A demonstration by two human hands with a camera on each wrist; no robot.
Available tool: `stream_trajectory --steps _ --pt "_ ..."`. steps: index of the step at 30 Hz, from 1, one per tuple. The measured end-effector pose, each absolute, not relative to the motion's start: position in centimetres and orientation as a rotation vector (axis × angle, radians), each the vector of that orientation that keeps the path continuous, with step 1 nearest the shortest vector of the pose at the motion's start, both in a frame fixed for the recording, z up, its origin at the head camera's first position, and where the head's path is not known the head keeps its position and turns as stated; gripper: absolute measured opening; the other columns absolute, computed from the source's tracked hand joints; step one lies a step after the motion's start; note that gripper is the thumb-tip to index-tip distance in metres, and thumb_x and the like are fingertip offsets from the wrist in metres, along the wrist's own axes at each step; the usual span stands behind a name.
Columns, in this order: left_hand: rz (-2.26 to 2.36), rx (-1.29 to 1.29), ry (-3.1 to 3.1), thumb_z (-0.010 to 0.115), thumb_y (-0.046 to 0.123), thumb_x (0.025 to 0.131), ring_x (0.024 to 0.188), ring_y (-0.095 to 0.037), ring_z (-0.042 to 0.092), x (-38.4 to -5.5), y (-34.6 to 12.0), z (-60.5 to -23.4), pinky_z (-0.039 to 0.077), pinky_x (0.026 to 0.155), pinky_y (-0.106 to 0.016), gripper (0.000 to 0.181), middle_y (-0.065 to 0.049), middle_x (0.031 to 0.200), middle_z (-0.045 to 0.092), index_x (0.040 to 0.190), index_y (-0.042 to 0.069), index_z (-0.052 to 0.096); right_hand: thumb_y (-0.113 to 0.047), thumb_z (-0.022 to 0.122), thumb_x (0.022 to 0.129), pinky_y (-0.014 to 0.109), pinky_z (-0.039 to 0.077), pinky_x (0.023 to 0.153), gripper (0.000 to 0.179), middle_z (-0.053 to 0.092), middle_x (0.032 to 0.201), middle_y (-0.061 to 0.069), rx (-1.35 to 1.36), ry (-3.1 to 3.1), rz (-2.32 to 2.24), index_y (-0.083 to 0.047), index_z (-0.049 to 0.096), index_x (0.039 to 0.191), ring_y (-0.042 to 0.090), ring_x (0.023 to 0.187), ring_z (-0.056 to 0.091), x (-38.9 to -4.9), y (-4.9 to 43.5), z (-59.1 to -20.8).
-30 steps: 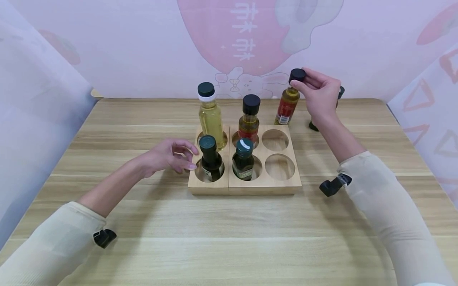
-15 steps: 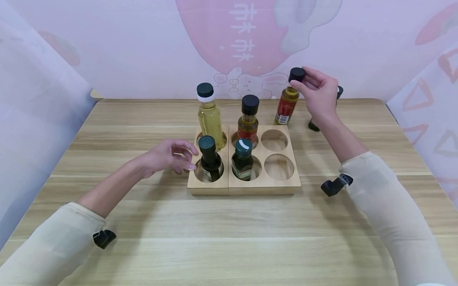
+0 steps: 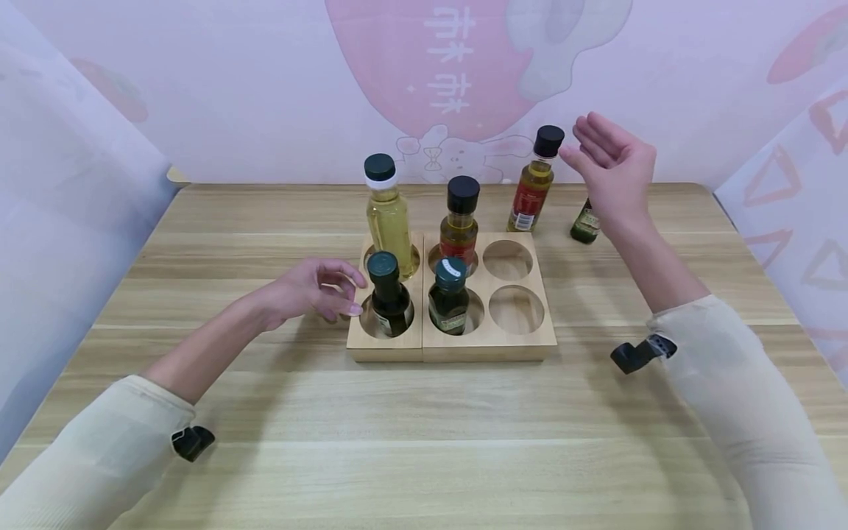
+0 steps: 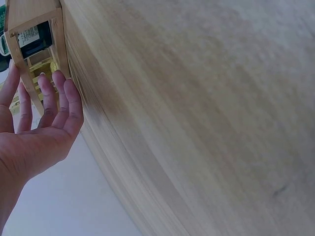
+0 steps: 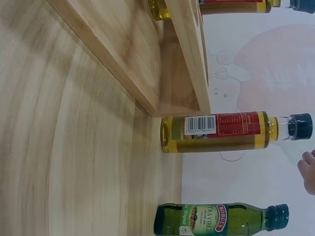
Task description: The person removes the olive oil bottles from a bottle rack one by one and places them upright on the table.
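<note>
My right hand (image 3: 617, 169) is raised at the back right with its fingers extended, just right of the black cap of a red-labelled oil bottle (image 3: 530, 193). That bottle stands upright on the table behind the wooden bottle rack (image 3: 486, 352); its barcode shows in the right wrist view. Behind my right hand, partly hidden by it, is a green olive oil bottle (image 5: 216, 220). My left hand (image 3: 308, 292) has loosely bent fingers, their tips right at the rack's left side. Nearest to it is a dark bottle with a green cap (image 3: 391, 298), sitting in the front left hole.
Other rack holes hold a tall pale-yellow oil bottle (image 3: 389, 224), a second red-labelled bottle (image 3: 459, 232) and a short dark-green bottle (image 3: 450, 305). Two round holes on the rack's right side show bare wood. A printed cloth backdrop (image 3: 232, 88) rises behind the table.
My right hand has let go of the red-labelled bottle's cap and moved right, its fingers straightening. The bottle stays where it stood. My left hand has not moved.
</note>
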State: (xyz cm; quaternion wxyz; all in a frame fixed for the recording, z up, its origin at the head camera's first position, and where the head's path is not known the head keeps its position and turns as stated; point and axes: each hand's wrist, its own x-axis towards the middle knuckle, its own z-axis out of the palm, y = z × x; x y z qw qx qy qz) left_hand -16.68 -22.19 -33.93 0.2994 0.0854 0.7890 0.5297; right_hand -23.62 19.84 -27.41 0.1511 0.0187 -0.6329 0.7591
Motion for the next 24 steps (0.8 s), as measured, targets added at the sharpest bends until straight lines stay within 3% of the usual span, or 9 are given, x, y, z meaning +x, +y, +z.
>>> stream_trajectory --steps 11,24 --pt "1.405 0.224 2.094 0.083 0.005 0.085 0.087 -0.023 0.065 -16.7 -22.2 -33.8 0.058 0.075 -0.038 0.043 -0.007 0.099 0.061 0.121 -0.002 0.060 0.015 0.078 0.084 0.024 0.052 0.102 0.062 0.062 0.140 0.019 0.106 -1.879 2.161 0.004 0.058 0.141 0.023 0.131 0.061 -21.4 20.2 -27.1" --pt "1.398 0.214 2.098 0.084 0.005 0.085 0.087 -0.024 0.065 -16.7 -22.1 -33.7 0.059 0.075 -0.038 0.042 -0.006 0.099 0.061 0.120 0.000 0.061 0.015 0.076 0.085 0.023 0.057 0.089 0.051 0.072 0.125 0.015 0.250 -1.956 2.187 0.011 0.061 0.134 0.013 0.110 0.072 -19.0 20.2 -28.4"
